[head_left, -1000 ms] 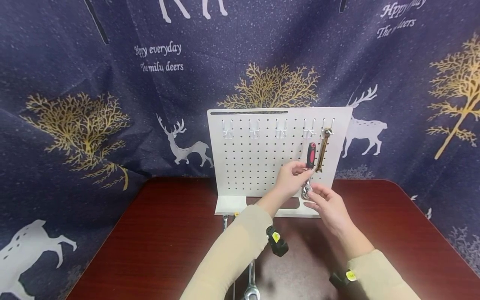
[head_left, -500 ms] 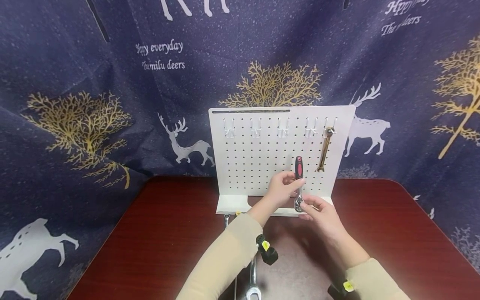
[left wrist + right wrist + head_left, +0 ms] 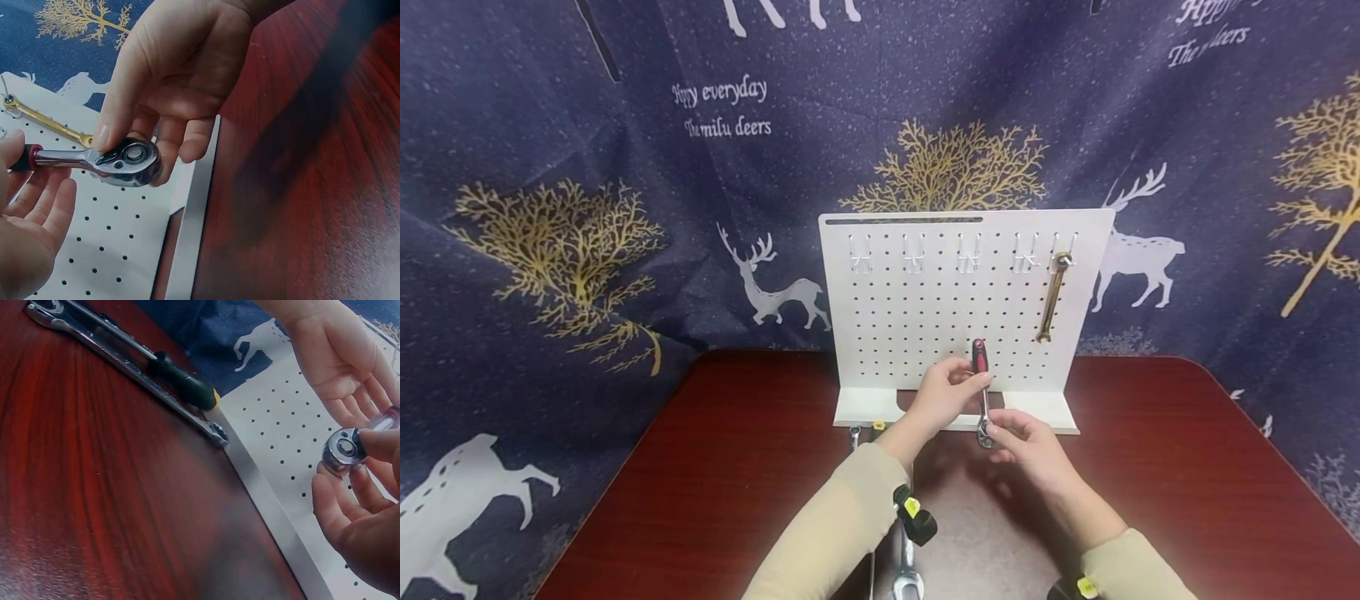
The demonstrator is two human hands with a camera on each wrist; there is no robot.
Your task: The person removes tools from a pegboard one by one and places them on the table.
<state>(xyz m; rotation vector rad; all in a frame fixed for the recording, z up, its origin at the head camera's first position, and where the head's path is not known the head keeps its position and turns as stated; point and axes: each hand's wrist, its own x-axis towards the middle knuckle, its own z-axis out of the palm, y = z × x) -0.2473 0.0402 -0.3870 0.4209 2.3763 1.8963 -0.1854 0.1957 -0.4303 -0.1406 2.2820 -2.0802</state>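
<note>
Both hands hold one ratchet wrench (image 3: 980,358) with a black and red handle and a chrome head. It stands nearly upright in front of the white pegboard (image 3: 917,333), head down. My left hand (image 3: 942,396) pinches it around the lower handle and shaft. Lower down, my right hand (image 3: 1033,450) pinches the round ratchet head (image 3: 134,156) between thumb and fingers. From the pegboard's rightmost hook hangs a gold combination wrench (image 3: 1052,298), open end down, apart from both hands.
Several white hooks (image 3: 967,254) line the pegboard's upper part. On the dark red table (image 3: 737,475), partly under the left forearm, lie a chrome combination wrench (image 3: 144,381) and a screwdriver (image 3: 184,381) with a dark green handle. A patterned cloth (image 3: 587,142) hangs behind.
Both hands have brought the ratchet wrench down, left and away from the gold wrench on the pegboard. Their hold on it looks the same.
</note>
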